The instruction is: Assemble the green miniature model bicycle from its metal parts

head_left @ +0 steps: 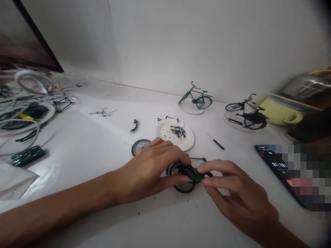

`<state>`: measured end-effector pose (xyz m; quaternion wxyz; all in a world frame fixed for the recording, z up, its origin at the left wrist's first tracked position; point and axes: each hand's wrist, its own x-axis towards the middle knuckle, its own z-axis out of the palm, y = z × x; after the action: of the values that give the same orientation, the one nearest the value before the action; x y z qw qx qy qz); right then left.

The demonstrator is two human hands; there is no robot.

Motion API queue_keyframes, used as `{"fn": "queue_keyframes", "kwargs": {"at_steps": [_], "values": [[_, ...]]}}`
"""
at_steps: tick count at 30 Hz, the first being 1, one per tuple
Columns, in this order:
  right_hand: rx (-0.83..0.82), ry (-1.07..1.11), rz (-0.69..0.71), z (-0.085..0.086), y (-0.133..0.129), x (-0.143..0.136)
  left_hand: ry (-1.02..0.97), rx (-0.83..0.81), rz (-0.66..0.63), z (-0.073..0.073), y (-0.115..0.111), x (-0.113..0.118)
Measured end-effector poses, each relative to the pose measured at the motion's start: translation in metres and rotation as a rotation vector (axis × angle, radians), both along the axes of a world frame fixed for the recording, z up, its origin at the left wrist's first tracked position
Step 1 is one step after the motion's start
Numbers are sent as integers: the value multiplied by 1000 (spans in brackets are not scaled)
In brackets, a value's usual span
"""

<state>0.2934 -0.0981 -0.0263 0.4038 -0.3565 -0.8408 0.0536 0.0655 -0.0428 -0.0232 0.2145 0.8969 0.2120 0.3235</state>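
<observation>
A partly assembled dark green model bicycle [184,187] is held low over the white table, with a spoked wheel at its left end. My left hand [155,168] comes over it from the left, thumb and fingers closed on the frame near this wheel. From the right, the thumb and fingers of my right hand [238,193] pinch a flat dark green piece [196,175] on the bicycle. The fingers hide part of the frame. Just beyond my left hand lies a loose spoked wheel [140,146], partly covered by it.
A paper plate [190,139] carries small parts. Nearby are a screwdriver [216,142], a curved green mudguard [134,125] and grey handlebars [103,112]. Two model bicycles [198,98] [247,113] stand at the back right. A phone [278,172] lies right; another loaded plate [49,115] sits left.
</observation>
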Motion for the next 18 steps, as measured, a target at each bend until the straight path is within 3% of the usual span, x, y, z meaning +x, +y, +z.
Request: {"fn": "queue_keyframes", "kwargs": {"at_steps": [4, 12, 18], "values": [[-49, -13, 15, -2, -1, 8, -74, -49, -12, -7, 6, 0], [-155, 2, -18, -6, 6, 12, -15, 180, 79, -15, 0, 6], [-210, -202, -17, -4, 11, 25, 38, 280, 53, -12, 4, 3]]}}
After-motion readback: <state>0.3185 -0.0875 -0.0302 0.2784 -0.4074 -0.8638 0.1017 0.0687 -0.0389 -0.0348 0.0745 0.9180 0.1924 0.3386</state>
